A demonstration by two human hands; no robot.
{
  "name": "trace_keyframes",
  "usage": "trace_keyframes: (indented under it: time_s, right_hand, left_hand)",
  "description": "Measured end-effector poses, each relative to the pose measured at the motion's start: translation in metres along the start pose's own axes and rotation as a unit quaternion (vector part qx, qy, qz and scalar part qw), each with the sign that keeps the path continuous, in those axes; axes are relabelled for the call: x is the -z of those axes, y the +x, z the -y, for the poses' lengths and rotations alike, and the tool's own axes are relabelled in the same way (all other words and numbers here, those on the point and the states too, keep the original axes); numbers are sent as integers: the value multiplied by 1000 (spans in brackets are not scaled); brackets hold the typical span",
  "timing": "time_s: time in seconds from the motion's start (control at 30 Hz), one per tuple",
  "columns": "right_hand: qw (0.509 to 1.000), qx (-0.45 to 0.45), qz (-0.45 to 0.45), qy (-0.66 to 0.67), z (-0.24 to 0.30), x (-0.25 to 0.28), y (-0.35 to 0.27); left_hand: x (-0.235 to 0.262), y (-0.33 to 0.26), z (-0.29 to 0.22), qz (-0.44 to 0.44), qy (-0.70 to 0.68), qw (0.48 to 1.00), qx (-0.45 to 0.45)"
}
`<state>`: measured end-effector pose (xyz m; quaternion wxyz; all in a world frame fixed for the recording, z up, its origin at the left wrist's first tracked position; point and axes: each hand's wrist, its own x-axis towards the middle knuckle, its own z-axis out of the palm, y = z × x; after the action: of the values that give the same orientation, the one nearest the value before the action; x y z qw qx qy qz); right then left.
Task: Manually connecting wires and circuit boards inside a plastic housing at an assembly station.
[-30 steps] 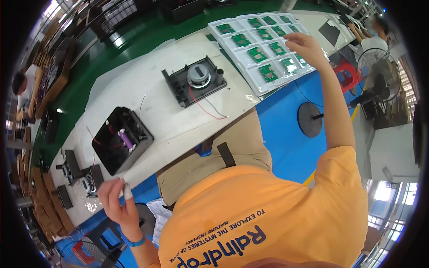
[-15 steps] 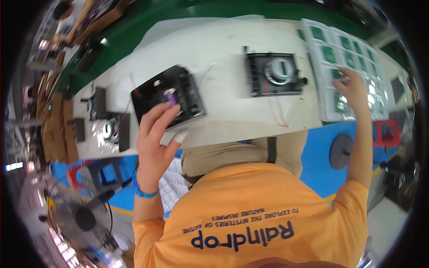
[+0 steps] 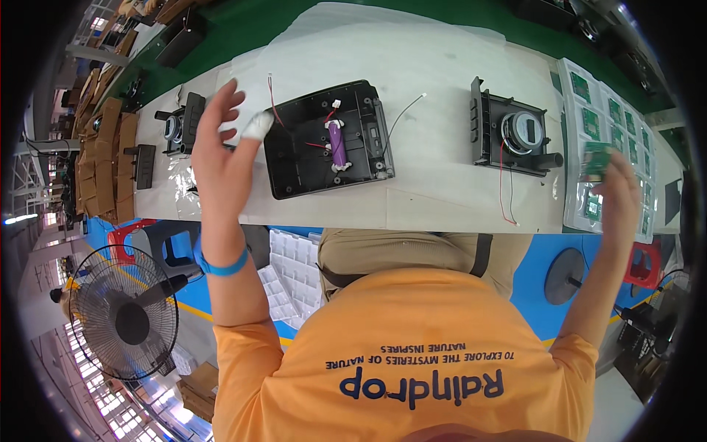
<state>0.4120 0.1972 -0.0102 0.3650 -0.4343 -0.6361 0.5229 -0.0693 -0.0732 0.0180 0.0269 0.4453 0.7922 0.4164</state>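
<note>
Hands raised over the tabletop [image 3: 442, 59]

Right hand [image 3: 617, 193] pinches a green circuit board [image 3: 596, 160] above the white tray [image 3: 571, 199]; left hand [image 3: 221, 151], fingers spread and holding nothing, hovers just beside the open black casing [image 3: 328, 140].

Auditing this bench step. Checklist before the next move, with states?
1. Green circuit board gripped: ok, pinched in the right hand above the tray.
2. Left hand free: ok, open, holds nothing.
3. Open black housing within reach: ok, lies right beside the left hand.
4. Purple cell seated in that housing: cannot tell.
5. Speaker housing wiring tidy: not ok, its red wire trails loose over the table.
</note>
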Motion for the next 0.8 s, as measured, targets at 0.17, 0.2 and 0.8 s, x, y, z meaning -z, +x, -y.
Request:
trace_keyframes:
  time_s: [0.17, 0.2, 0.8]
  right_hand:
    - [968, -90, 194, 133, 18, -142, -31]
    - [956, -108, 227, 152, 21, -161, -33]
    - [884, -217, 346, 225, 23, -228, -54]
  left_hand:
    - [-26, 30, 11, 108, -257, 956, 93]
    - [-28, 28, 8, 94, -265, 955, 93]
    - [-33, 38, 19, 79, -133, 988, 26]
